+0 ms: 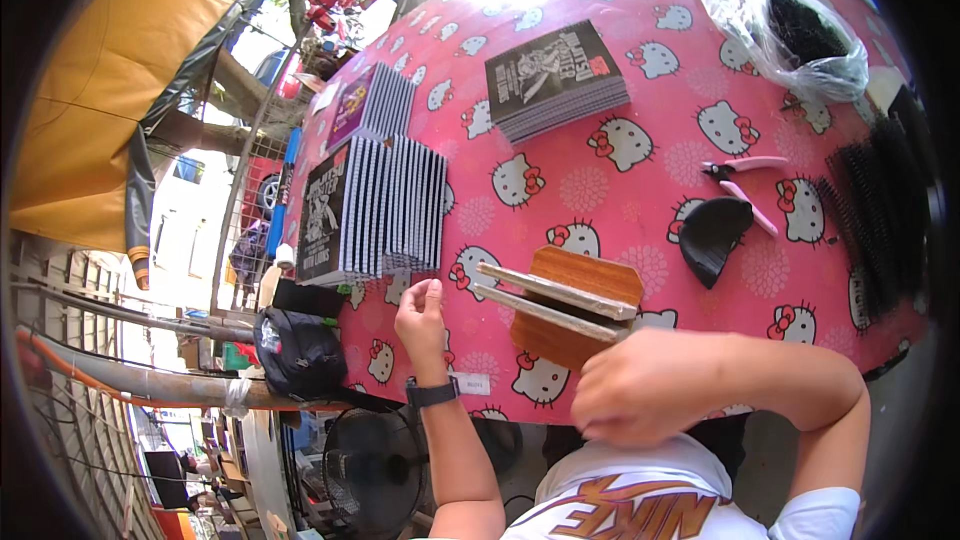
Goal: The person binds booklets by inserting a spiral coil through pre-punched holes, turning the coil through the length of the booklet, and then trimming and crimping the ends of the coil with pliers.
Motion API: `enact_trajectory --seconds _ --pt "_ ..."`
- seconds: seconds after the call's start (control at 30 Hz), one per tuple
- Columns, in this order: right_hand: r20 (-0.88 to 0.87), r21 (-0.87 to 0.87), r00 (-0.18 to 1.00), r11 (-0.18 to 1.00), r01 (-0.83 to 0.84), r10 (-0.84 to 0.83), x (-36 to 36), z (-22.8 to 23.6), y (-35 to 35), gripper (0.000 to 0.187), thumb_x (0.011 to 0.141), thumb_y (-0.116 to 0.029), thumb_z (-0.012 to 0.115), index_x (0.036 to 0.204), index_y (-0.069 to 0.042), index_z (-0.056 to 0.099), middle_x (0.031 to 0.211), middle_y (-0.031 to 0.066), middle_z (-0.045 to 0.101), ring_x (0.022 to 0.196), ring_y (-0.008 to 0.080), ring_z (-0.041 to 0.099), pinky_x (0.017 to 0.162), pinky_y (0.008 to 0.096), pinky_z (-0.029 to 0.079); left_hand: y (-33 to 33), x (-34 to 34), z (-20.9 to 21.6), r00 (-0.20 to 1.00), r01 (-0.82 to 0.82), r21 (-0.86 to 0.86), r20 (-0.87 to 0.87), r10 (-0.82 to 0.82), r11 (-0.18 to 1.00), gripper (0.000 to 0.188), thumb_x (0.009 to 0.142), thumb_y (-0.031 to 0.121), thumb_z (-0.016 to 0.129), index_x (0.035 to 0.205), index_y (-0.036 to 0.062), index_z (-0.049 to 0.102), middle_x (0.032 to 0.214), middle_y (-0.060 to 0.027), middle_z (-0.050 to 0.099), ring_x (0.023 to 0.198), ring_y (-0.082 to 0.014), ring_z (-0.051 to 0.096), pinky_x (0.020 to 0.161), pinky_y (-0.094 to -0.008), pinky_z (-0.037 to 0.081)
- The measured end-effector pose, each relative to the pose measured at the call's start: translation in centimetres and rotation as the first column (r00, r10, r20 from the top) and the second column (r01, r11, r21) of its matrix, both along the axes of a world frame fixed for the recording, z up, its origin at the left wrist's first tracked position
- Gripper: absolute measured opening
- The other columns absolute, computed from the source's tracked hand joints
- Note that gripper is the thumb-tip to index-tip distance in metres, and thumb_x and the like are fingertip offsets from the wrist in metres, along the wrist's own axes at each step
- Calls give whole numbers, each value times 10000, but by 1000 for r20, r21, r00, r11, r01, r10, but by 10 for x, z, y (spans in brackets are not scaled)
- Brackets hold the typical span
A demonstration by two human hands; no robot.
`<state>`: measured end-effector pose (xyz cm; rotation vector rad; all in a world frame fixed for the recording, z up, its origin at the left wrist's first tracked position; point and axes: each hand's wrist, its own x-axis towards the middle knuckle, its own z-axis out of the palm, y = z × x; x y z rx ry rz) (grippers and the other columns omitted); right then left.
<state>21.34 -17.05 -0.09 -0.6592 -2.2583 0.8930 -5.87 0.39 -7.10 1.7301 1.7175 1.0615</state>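
My left hand (pixel 421 316), a dark watch (pixel 433 392) on its wrist, is just in front of a row of spiral-bound notebooks (pixel 385 208) with black covers. Its fingers are curled together, and nothing shows in them. My right hand (pixel 628 385) is curled into a loose fist in front of my body, slightly blurred; its palm side is hidden. Just beyond that hand is a brown wooden stand (pixel 585 275) with two pale upright slats. Pink-handled cutters (pixel 745 183) lie open to the right, beside a curved black piece (pixel 714 238).
A stack of black-covered notebooks (pixel 557 80) lies farther back, and purple-covered ones (pixel 372 105) at left. Black plastic coils (pixel 875 220) line the right edge; a clear bag (pixel 790 35) holds more. The pink patterned tablecloth (pixel 583 188) covers the table. A black bag (pixel 298 350) hangs at left.
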Motion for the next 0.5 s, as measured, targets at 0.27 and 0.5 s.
enact_trajectory --seconds 0.27,0.5 --pt "-634 -573 556 809 130 -538 50 -65 6 161 845 -122 632 782 22 598 621 -20 523 545 29 428 494 191 352 66 -43 -43 810 -93 217 584 -52 972 312 740 -7 561 1042 71 540 932 -10 569 811 -107 524 659 -230 394" --pt "-507 -650 491 689 322 -708 58 -85 18 122 877 -98 576 828 11 598 692 -12 550 628 32 474 566 191 386 99 -58 -44 766 -33 302 620 -170 953 221 892 73 539 1111 47 533 1115 -68 568 961 -182 560 782 -339 451"
